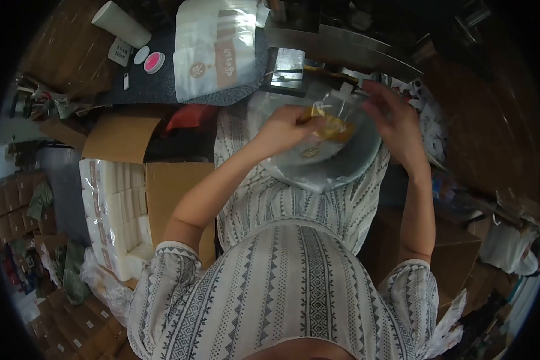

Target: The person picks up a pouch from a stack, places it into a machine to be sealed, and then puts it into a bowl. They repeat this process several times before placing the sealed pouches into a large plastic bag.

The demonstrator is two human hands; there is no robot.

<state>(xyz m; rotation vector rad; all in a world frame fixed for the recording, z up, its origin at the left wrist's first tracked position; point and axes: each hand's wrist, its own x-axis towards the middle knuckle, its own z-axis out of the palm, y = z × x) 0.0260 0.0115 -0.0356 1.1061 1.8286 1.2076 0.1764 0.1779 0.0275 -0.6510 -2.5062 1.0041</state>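
Observation:
My left hand [287, 129] is closed on a clear plastic pouch [336, 127] with a yellow-orange part, pinched under the thumb. A small white piece [345, 89], perhaps a cap, stands at its upper end. To the right of the pouch, my right hand [397, 120] is raised with its fingers apart and slightly blurred; nothing shows in it. Both hands are over a round grey basin [366, 161] on my lap. Clear plastic bags [309, 171] with a small printed mark lie in the basin, partly covered by the pouch.
A stack of white printed packs [213, 51] lies on the dark table ahead, beside a white cup [121, 24] and a pink round tub [154, 62]. Left of me stands an open carton [180, 198] with white packs [117, 204]. Metal machinery [354, 45] borders the front right.

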